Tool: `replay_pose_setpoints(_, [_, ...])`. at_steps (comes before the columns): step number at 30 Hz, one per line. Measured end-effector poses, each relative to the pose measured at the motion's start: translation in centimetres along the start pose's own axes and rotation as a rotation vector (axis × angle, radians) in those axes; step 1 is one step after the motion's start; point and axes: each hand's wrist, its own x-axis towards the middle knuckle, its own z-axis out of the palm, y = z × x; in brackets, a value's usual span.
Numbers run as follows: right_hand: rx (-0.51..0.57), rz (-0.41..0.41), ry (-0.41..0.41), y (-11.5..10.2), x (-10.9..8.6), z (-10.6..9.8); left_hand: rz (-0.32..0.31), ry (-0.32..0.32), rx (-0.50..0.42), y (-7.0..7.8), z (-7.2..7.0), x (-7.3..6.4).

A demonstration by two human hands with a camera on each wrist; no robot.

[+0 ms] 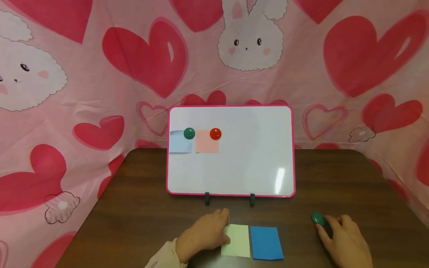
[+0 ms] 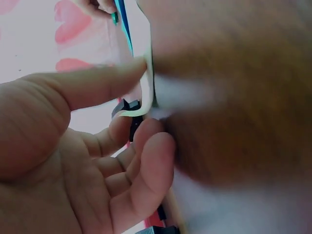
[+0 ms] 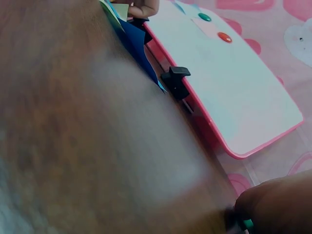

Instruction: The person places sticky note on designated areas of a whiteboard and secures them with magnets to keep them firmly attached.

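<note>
My left hand (image 1: 206, 232) pinches the left edge of a pale green sticky note (image 1: 238, 241) on the table. In the left wrist view that edge curls up between the thumb and a fingertip. Just right of it lies a blue sticky note (image 1: 266, 243). Farther right, my right hand (image 1: 350, 242) holds a round green magnet (image 1: 317, 218) between thumb and index finger, low at the table. The right wrist view shows only a sliver of this magnet, mostly hidden by the hand.
A pink-framed whiteboard (image 1: 254, 156) stands behind the notes on black feet (image 1: 252, 200). On it are a light blue note (image 1: 179, 144) with a green magnet (image 1: 189, 133) and a pink note (image 1: 206, 144) with a red magnet (image 1: 215, 134). Patterned cloth (image 1: 201, 82) hangs behind the brown table (image 1: 134, 223).
</note>
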Motion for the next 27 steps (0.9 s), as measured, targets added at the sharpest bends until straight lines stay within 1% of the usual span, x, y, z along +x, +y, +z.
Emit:
replay_pose_setpoints(4, [-0.007, -0.004, 0.001, -0.3, 0.0, -0.1, 0.034, 0.042, -0.015, -0.2, 0.1, 0.2])
replay_pose_setpoints(7, [-0.012, -0.02, -0.01, -0.3, 0.2, -0.2, 0.045, 0.066, -0.029, -0.3, 0.2, 0.5])
replay_pose_setpoints(10, [-0.016, -0.031, -0.008, -0.2, 0.3, -0.2, 0.041, 0.084, -0.066, -0.4, 0.1, 0.6])
replay_pose_setpoints(14, [-0.034, -0.029, 0.022, -0.4, 0.2, 0.0, 0.045, 0.111, -0.111, -0.4, 0.0, 0.6])
replay_pose_setpoints(20, [-0.018, -0.036, 0.012, -0.6, 0.1, 0.0, 0.057, 0.129, -0.163, -0.5, -0.5, 0.5])
replay_pose_setpoints(23, [-0.001, -0.02, 0.004, -0.8, 0.1, -0.1, 0.056, 0.147, -0.194, -0.7, -0.8, 0.5])
replay_pose_setpoints(27, [0.03, -0.016, 0.014, -1.3, 0.0, -0.1, 0.053, 0.184, -0.188, -1.0, -1.1, 0.7])
